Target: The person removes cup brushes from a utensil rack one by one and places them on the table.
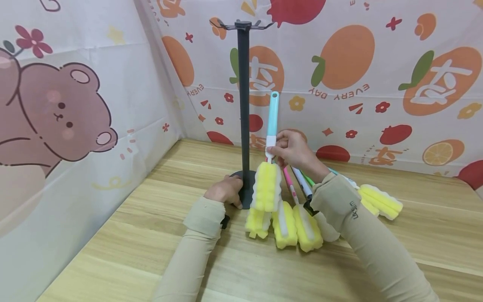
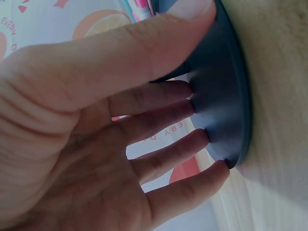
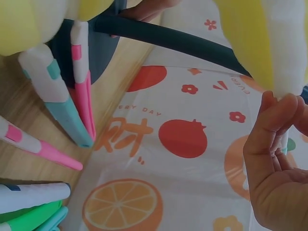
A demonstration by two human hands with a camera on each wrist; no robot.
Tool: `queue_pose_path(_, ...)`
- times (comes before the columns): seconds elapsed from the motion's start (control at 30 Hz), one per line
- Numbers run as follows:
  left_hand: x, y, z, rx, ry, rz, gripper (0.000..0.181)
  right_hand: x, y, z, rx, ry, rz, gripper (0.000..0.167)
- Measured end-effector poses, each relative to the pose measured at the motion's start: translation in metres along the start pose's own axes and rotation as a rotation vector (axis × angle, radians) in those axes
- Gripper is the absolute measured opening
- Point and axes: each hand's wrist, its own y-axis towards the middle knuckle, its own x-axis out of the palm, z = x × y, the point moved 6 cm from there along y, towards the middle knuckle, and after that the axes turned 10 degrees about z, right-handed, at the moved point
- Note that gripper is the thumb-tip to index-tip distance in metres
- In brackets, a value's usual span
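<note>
My right hand (image 1: 297, 152) pinches a sponge bottle brush by the white part of its turquoise handle (image 1: 273, 115). The brush stands upright beside the rack's pole, its hole end up and its yellow-and-white sponge head (image 1: 266, 186) down. In the right wrist view, the fingers and thumb of the right hand (image 3: 276, 168) meet just by the sponge. My left hand (image 1: 225, 191) rests on the round black base (image 2: 219, 91) of a hook rack (image 1: 244, 96). Spread, fairly straight fingers of the left hand (image 2: 163, 154) touch the base in the left wrist view.
Several more sponge brushes lie on the wooden table (image 1: 151, 235) right of the rack, including one with a pink handle (image 1: 289, 183) and one farther right (image 1: 381, 201). Hooks (image 1: 260, 26) fan out at the pole's top. Printed cloth (image 1: 347, 126) hangs behind and at the left.
</note>
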Motion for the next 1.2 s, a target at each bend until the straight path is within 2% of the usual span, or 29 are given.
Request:
queue_pose_path(0.23, 0.001, -0.001, -0.001, -0.005, 0.014, -0.009, 0.056, 0.004, -0.001, 0.01, 0.07, -0.033, -0.023, 0.033)
queue_pose_path(0.6, 0.001, 0.001, -0.001, -0.009, 0.018, -0.013, 0.058, 0.008, 0.002, 0.022, 0.134, -0.039, -0.08, 0.033)
queue_pose_path(0.83, 0.001, 0.001, -0.001, -0.012, 0.027, -0.018, 0.058, 0.01, 0.001, 0.025, 0.162, -0.038, -0.074, 0.043)
queue_pose_path(1.2, 0.002, 0.001, -0.001, -0.013, 0.026, -0.023, 0.059, 0.016, 0.001, 0.042, 0.243, -0.052, -0.129, 0.049)
